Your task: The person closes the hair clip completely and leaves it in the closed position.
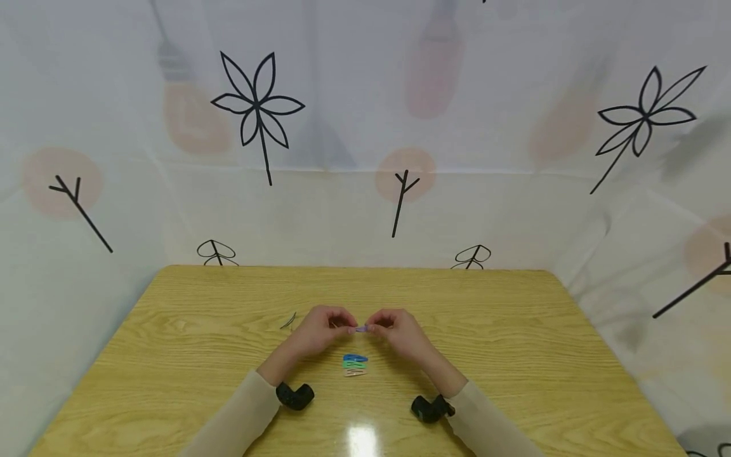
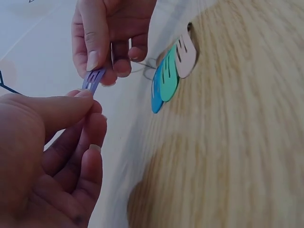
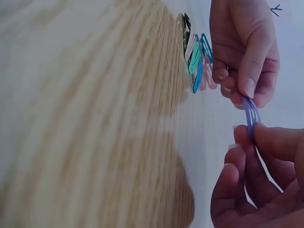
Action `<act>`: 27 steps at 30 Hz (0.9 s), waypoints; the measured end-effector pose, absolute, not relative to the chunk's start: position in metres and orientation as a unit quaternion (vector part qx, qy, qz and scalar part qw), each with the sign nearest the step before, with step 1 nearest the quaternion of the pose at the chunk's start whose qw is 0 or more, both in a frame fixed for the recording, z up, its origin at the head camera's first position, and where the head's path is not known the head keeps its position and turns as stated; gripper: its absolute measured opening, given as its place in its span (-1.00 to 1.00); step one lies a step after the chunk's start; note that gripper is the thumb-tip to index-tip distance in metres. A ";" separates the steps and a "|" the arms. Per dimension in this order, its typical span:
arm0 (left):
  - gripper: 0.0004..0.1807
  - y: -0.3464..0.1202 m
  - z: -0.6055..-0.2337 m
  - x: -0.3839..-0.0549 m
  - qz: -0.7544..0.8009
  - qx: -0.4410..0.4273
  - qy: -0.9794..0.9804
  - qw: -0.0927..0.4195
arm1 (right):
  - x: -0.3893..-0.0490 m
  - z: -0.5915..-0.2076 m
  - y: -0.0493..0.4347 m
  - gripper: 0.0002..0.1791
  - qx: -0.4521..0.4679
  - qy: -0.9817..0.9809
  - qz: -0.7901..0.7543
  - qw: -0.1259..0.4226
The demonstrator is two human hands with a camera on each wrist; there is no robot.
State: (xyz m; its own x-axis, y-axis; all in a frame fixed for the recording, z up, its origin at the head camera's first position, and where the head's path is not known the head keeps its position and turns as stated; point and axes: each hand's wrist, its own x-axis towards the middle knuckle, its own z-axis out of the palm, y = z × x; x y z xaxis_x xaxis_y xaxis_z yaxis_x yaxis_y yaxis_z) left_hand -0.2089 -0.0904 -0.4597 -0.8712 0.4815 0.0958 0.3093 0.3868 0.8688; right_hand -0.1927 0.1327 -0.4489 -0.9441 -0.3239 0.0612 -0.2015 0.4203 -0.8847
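Note:
A purple snap hair clip [image 1: 361, 329] is pinched at one end by my left hand [image 1: 316, 331] and at the other by my right hand [image 1: 404, 336]. Both hold it a little above the table, thumb against finger. Its slotted face shows between the fingertips in the left wrist view, where the clip [image 2: 94, 80] slants. Nearer to me, between the forearms, lie a blue hair clip [image 2: 156, 95], a green hair clip [image 2: 168, 80] and a pale pink hair clip [image 2: 186, 59], side by side in a row.
Beyond the left hand lie thin dark pieces [image 1: 289, 320], too small to tell apart. The wood-grain table [image 1: 188, 355] ends at a printed white cloth [image 1: 342, 216] behind. Black devices, one on the left wrist [image 1: 295, 397] and one on the right [image 1: 431, 409], sit at the sleeve cuffs.

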 end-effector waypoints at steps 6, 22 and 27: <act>-0.96 -0.092 -0.464 -0.207 0.487 0.254 0.829 0.108 | -0.190 -0.451 0.135 -0.91 -0.168 0.854 -0.484 0.086; -0.97 -0.098 -0.467 -0.204 0.451 0.280 0.837 0.135 | -0.189 -0.450 0.137 -0.93 -0.225 0.859 -0.439 0.140; -0.95 -0.099 -0.467 -0.203 0.449 0.282 0.835 0.146 | -0.190 -0.451 0.137 -0.94 -0.232 0.857 -0.434 0.150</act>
State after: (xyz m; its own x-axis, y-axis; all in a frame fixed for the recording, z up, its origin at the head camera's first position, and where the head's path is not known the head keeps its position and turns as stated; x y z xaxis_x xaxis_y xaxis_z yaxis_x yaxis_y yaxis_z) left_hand -0.2032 -0.0991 -0.4669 -0.7985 0.6019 0.0099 0.3398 0.4371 0.8327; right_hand -0.1901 0.1366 -0.4506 -0.8471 -0.5285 -0.0557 -0.2675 0.5146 -0.8146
